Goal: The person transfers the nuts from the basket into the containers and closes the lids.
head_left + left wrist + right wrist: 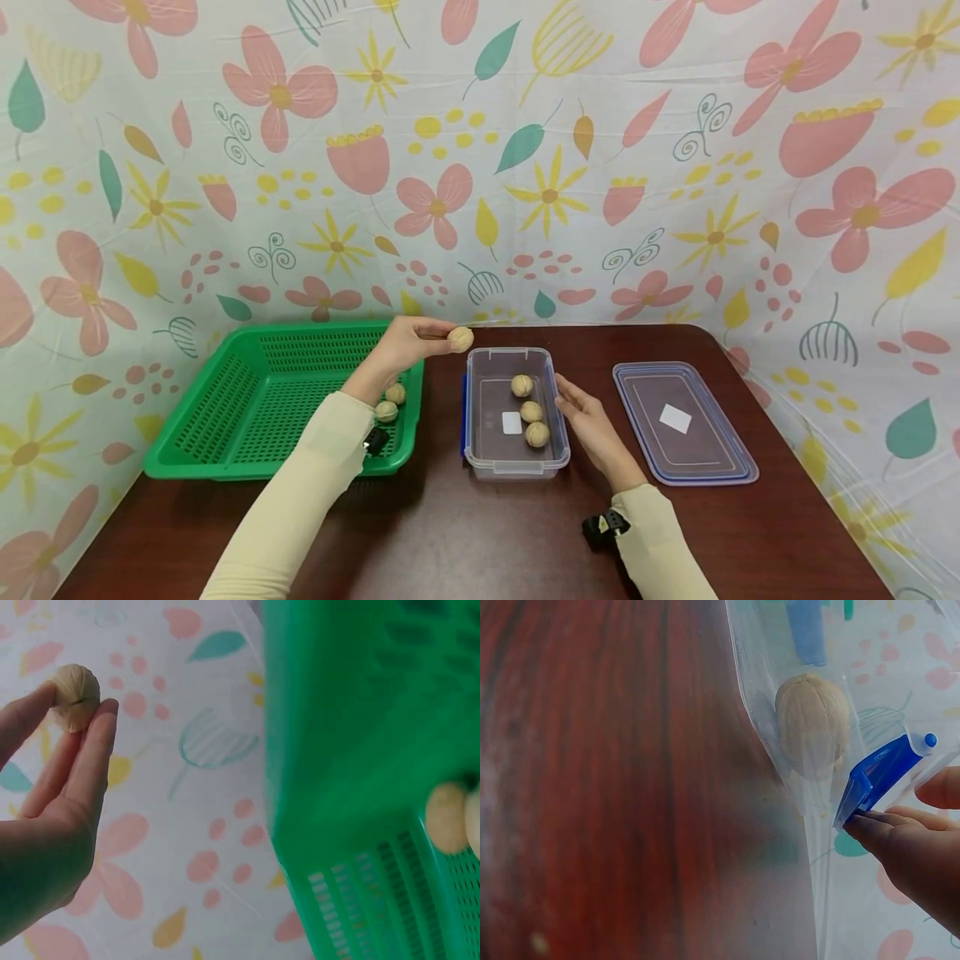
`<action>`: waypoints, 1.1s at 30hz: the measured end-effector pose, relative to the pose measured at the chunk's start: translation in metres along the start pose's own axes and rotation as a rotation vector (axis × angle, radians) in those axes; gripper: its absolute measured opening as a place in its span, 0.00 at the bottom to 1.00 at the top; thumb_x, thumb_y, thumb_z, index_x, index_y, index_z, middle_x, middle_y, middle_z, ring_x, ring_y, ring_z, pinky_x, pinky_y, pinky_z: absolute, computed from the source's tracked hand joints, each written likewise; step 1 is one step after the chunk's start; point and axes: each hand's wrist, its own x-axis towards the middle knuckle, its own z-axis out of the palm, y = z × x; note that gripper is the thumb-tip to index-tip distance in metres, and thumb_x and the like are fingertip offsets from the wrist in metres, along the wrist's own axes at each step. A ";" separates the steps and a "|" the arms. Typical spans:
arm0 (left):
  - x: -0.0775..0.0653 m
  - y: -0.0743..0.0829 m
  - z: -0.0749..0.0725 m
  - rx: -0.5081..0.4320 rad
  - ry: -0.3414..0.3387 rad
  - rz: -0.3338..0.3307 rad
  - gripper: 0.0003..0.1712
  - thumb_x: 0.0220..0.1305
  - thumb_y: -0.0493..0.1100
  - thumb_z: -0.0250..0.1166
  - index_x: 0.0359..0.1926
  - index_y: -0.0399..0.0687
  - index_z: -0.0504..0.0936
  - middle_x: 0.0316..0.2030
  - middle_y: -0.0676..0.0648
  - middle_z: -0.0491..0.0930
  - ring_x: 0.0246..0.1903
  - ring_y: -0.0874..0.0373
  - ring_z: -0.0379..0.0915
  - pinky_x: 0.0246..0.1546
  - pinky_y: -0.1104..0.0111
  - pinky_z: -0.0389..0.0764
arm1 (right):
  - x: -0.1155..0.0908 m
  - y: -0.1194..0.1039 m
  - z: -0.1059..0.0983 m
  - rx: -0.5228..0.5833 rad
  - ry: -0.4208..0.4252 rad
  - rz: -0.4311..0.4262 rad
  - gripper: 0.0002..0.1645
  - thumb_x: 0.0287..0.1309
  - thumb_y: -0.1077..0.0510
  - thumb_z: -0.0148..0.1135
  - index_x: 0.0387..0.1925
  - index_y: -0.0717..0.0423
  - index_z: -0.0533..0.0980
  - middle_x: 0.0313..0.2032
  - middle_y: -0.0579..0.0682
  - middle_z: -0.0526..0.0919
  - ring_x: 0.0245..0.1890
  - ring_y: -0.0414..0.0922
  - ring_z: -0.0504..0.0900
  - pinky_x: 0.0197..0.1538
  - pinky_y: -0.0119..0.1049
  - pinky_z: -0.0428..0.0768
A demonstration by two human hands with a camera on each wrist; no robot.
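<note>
Between thumb and fingertips, my left hand [411, 341] pinches a walnut [461, 338], raised in the gap between the green basket and the clear plastic container [491, 392]. The left wrist view shows the same walnut [76, 697] at the fingertips. My right hand [592, 423] rests its fingers on the container's right side, at a blue latch [885, 774] in the right wrist view. Three walnuts lie inside the container, one of them [522, 385] farthest back. Two more walnuts [386, 411] sit in the basket, partly behind my left wrist.
The green basket [258, 429] stands on the left of the dark wooden table [480, 533]. A clear lid [686, 454] with a white label lies to the right of the container. Behind the table hangs a flower-patterned cloth [480, 208].
</note>
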 end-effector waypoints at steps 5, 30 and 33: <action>-0.007 0.010 0.020 -0.030 0.018 0.002 0.21 0.57 0.41 0.72 0.53 0.45 0.83 0.49 0.44 0.83 0.52 0.52 0.77 0.55 0.58 0.76 | 0.000 0.000 0.000 -0.006 -0.004 0.010 0.31 0.73 0.65 0.42 0.73 0.66 0.51 0.72 0.62 0.52 0.73 0.54 0.49 0.72 0.50 0.51; -0.015 -0.021 0.102 -0.085 -0.128 0.056 0.18 0.56 0.36 0.72 0.48 0.37 0.85 0.43 0.42 0.84 0.43 0.55 0.81 0.44 0.66 0.82 | 0.002 0.000 0.000 0.007 0.009 -0.005 0.30 0.72 0.66 0.43 0.72 0.67 0.52 0.72 0.63 0.54 0.72 0.55 0.52 0.72 0.49 0.52; -0.013 -0.031 0.109 -0.074 -0.135 0.044 0.17 0.55 0.35 0.72 0.47 0.36 0.85 0.42 0.42 0.85 0.43 0.56 0.81 0.43 0.66 0.81 | 0.002 0.001 0.000 0.008 0.011 -0.002 0.30 0.72 0.66 0.43 0.72 0.67 0.53 0.71 0.63 0.54 0.72 0.55 0.52 0.72 0.49 0.52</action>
